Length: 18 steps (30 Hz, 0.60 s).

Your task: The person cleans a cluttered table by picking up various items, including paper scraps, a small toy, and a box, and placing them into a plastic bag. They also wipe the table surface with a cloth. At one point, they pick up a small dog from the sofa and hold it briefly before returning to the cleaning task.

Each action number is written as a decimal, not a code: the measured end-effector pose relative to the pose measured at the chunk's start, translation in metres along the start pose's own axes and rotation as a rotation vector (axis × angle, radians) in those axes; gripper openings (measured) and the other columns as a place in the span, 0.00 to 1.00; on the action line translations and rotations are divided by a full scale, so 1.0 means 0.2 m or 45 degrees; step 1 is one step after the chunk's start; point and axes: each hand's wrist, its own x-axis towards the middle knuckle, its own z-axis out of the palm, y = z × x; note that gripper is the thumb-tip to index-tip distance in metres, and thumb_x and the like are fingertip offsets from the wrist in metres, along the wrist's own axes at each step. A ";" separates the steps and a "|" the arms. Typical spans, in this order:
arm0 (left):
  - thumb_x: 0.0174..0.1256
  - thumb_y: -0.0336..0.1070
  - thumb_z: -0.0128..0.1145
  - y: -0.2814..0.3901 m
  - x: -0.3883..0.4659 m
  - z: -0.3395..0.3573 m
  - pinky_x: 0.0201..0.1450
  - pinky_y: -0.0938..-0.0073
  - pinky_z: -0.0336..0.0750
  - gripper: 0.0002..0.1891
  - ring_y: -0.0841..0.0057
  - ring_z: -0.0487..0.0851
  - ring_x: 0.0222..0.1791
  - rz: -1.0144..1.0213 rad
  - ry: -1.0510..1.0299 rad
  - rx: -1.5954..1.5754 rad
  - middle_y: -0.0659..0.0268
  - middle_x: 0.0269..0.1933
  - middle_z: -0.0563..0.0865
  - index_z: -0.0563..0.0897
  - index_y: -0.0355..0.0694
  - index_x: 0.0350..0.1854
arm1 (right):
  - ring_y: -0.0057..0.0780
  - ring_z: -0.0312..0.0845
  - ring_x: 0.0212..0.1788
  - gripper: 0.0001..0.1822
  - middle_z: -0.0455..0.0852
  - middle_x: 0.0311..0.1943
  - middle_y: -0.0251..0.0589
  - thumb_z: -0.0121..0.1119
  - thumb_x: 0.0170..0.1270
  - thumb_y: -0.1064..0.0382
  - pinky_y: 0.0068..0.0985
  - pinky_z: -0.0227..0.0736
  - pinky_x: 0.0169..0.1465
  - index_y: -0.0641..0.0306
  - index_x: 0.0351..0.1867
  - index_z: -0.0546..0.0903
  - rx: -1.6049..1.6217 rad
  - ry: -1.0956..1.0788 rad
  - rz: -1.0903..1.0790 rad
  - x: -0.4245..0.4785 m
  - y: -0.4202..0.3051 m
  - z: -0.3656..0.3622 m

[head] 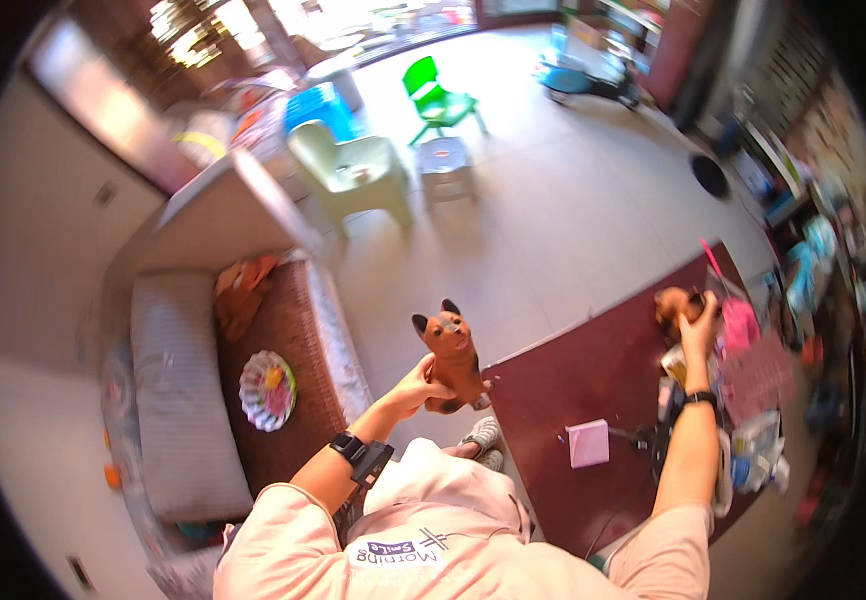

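Observation:
My left hand [412,388] grips a brown dog figurine [454,360] with dark pointed ears by its lower body. The figurine is held upright in front of me, its face turned up toward the camera. Out over the far right part of a dark red table [560,375], my right hand [697,330] has hold of a second brown figurine [673,306] with dark ears. It is blurred and partly covered by my fingers, and I cannot tell whether it touches the table.
A pink square box [588,443] lies on the table, with a pink item [740,324] and clutter along its right side. At left, a sofa [298,315] bears a glass bowl [268,390]. Ahead stand a pale armchair [358,172], a stool [445,161] and a green chair [440,105].

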 end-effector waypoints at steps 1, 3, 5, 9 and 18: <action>0.45 0.20 0.64 -0.03 -0.09 -0.05 0.59 0.67 0.69 0.41 0.68 0.73 0.57 -0.003 0.088 -0.047 0.60 0.55 0.74 0.58 0.40 0.64 | 0.58 0.71 0.50 0.33 0.77 0.48 0.55 0.65 0.45 0.65 0.44 0.68 0.51 0.53 0.57 0.67 -0.039 0.023 -0.118 0.00 -0.01 0.00; 0.44 0.20 0.63 -0.07 -0.28 -0.13 0.61 0.65 0.68 0.40 0.66 0.73 0.57 -0.012 0.260 -0.133 0.59 0.55 0.74 0.59 0.39 0.63 | 0.56 0.69 0.51 0.33 0.75 0.48 0.56 0.65 0.45 0.67 0.43 0.67 0.52 0.54 0.56 0.67 0.017 0.016 -0.178 -0.02 -0.04 0.00; 0.43 0.19 0.63 -0.23 -0.41 -0.27 0.59 0.65 0.70 0.38 0.66 0.74 0.56 0.022 0.418 -0.228 0.59 0.54 0.74 0.61 0.41 0.61 | 0.52 0.67 0.53 0.33 0.73 0.49 0.54 0.66 0.45 0.68 0.42 0.65 0.55 0.55 0.56 0.67 0.087 0.036 -0.237 -0.09 -0.36 0.00; 0.44 0.18 0.62 -0.22 -0.64 -0.39 0.54 0.66 0.74 0.34 0.66 0.76 0.54 0.026 0.639 -0.400 0.59 0.52 0.75 0.64 0.43 0.56 | 0.48 0.68 0.50 0.32 0.73 0.46 0.51 0.67 0.46 0.67 0.39 0.65 0.51 0.57 0.55 0.67 0.473 -0.194 -0.399 -0.16 -0.85 0.15; 0.43 0.15 0.62 -0.03 -0.75 -0.92 0.52 0.65 0.75 0.32 0.64 0.78 0.51 0.415 0.671 -0.500 0.57 0.49 0.77 0.66 0.38 0.54 | 0.32 0.75 0.31 0.33 0.68 0.42 0.44 0.69 0.43 0.67 0.27 0.73 0.27 0.50 0.54 0.69 0.970 -0.966 -0.323 -0.36 -2.04 0.84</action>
